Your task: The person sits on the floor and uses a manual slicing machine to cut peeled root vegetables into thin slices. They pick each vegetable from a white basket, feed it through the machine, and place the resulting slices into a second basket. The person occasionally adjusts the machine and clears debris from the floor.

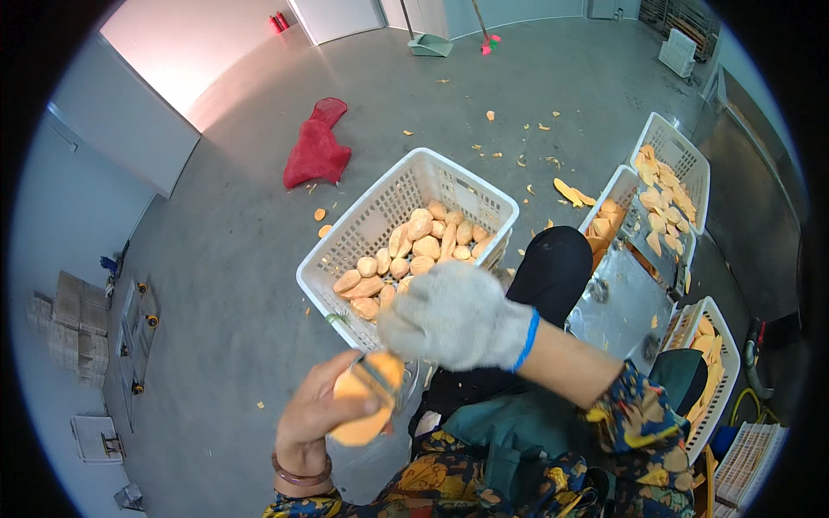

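Note:
My bare left hand (324, 401), with a bangle at the wrist, holds a cut orange sweet potato (353, 421), its flat face showing. A peeler's metal blade (374, 382) lies across that face. My right hand (453, 317), in a grey knitted glove with a blue cuff, is just right of it, fingers curled at the peeler; its grip is partly hidden and blurred. Beyond both hands a white plastic crate (408, 155) holds several peeled sweet potatoes (426, 247).
To the right stand a metal-topped stand (615, 304), crates of orange slices (703, 162) and another slice-filled crate (728, 349). A red mesh sack (317, 152) and peel scraps (568, 192) lie on the floor. A wheeled trolley (139, 337) is at left.

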A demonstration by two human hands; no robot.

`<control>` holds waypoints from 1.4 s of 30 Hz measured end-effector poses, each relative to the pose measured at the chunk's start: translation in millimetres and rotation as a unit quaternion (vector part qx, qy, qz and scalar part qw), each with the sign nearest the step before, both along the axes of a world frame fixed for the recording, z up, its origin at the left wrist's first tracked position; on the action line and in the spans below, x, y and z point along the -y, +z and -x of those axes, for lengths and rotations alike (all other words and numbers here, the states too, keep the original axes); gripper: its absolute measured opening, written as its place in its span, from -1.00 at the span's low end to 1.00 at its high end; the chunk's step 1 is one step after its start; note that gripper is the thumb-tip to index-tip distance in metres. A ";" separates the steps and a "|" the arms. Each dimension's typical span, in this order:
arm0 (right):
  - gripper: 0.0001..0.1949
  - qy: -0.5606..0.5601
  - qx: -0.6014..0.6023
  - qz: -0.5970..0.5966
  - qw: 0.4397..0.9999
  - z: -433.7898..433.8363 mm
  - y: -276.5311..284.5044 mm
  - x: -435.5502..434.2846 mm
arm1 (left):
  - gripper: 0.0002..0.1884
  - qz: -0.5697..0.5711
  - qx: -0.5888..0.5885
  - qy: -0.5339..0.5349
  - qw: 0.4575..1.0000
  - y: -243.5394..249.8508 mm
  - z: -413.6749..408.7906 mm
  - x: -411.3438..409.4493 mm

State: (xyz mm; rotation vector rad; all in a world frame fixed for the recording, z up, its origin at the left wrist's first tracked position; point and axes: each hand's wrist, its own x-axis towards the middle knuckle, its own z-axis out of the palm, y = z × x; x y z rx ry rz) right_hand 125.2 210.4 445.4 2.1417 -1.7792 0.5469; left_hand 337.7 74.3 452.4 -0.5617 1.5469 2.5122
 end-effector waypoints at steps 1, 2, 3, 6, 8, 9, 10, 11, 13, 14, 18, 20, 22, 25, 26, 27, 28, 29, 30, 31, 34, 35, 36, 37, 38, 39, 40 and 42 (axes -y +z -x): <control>-0.88 -0.018 0.004 -0.050 0.999 4.6 -3.6 3.7 | -0.47 0.009 0.016 -0.005 1.000 -1.9 -0.6 1.0; -0.89 -0.036 -0.009 -0.011 0.999 12.4 -5.7 7.1 | -0.47 0.022 0.028 -0.012 0.999 -3.8 -0.8 1.4; -0.87 -0.057 -0.006 0.014 0.998 17.9 -8.1 7.6 | -0.47 0.029 0.053 -0.012 0.998 -5.0 0.9 3.2; -0.82 -0.013 0.033 0.076 0.996 6.4 -12.2 4.1 | -0.49 0.033 0.023 0.056 0.998 -5.5 1.2 2.0; -0.83 0.032 0.033 0.062 0.997 -9.2 -4.1 1.5 | -0.52 0.032 -0.007 0.107 0.994 -2.7 -0.2 1.2; -0.86 0.012 0.037 0.081 0.996 -7.6 -11.4 1.3 | -0.52 0.077 0.018 0.083 0.993 -0.5 -0.6 0.9; -0.87 0.002 0.032 0.104 0.994 -5.4 -22.7 1.1 | -0.52 0.119 0.039 0.073 0.989 2.5 -2.7 0.9; -0.86 0.033 0.005 0.129 0.991 4.6 -29.5 2.2 | -0.53 0.153 0.061 0.060 0.985 4.5 -5.2 0.3; -0.89 -0.129 0.011 -0.134 0.983 24.0 -34.7 0.7 | -0.55 0.160 0.013 0.052 0.986 7.9 -7.9 1.6; -0.91 -0.177 0.020 -0.122 0.976 28.9 -42.8 -4.8 | -0.56 0.150 -0.037 0.051 0.987 8.2 -7.1 3.2; -0.90 -0.230 0.075 0.036 0.970 8.6 -30.8 -0.9 | -0.59 0.295 -0.019 0.158 0.942 -0.5 -2.8 -0.6; -0.89 -0.182 0.113 0.006 0.977 -7.9 -20.6 1.3 | -0.62 0.324 0.004 0.168 0.931 -4.6 2.4 -3.8; -0.84 -0.158 0.109 0.000 0.981 -19.2 -22.9 2.8 | -0.58 0.296 -0.016 0.194 0.935 -4.2 3.5 -6.0; -0.85 -0.187 0.048 -0.115 0.974 -17.7 -31.3 3.9 | -0.61 0.297 -0.072 0.202 0.930 3.9 -2.5 -6.3; -0.87 -0.229 0.067 -0.145 0.960 -16.1 -35.3 1.7 | -0.64 0.297 -0.146 0.200 0.922 4.3 -3.1 -5.1; -0.88 -0.288 0.078 -0.165 0.940 -12.7 -38.8 1.5 | -0.62 0.328 -0.067 0.210 0.918 7.9 -7.0 -4.2; -0.90 -0.286 0.119 -0.077 0.948 -15.4 -33.4 0.8 | -0.61 0.351 -0.030 0.214 0.911 7.4 -7.4 -4.8; -0.90 -0.224 0.118 -0.037 0.967 -16.1 -26.7 1.5 | -0.60 0.371 0.003 0.234 0.899 8.5 -8.2 -3.9; -0.90 -0.171 0.118 0.003 0.978 -18.7 -19.9 2.5 | -0.57 0.346 0.011 0.215 0.913 9.0 -7.5 -5.6; -0.91 -0.120 0.113 0.043 0.985 -18.9 -14.5 4.0 | -0.56 0.362 -0.009 0.201 0.910 8.8 -3.5 -3.9; -0.92 -0.205 0.083 -0.147 0.964 -12.0 -36.4 5.5 | -0.52 0.305 -0.110 0.172 0.930 12.4 2.8 -6.2; -0.90 -0.259 0.063 -0.235 0.935 -11.8 -38.3 3.0 | -0.51 0.316 -0.103 0.232 0.914 12.9 6.5 -6.4; -0.83 -0.287 0.086 -0.226 0.927 -11.8 -43.1 -2.5 | -0.50 0.327 -0.114 0.256 0.903 14.5 10.5 -4.1; -0.79 -0.286 0.146 -0.124 0.939 -15.7 -39.6 -8.0 | -0.49 0.328 -0.167 0.278 0.887 14.6 12.2 -4.7; -0.75 -0.309 0.196 -0.034 0.930 -11.8 -43.2 -17.9 | -0.46 0.334 -0.082 0.325 0.881 9.6 20.9 -1.4; -0.71 -0.366 0.216 0.083 0.901 -11.3 -43.2 -30.0 | -0.46 0.297 -0.067 0.308 0.901 4.2 28.1 0.2; -0.64 -0.377 0.276 0.136 0.873 -0.1 -48.9 -45.5 | -0.46 0.255 -0.061 0.294 0.919 -5.6 40.9 -0.4; -0.61 -0.393 0.430 0.226 0.781 18.9 -52.2 -87.0 | -0.44 0.178 -0.049 0.217 0.959 -29.7 71.2 -8.0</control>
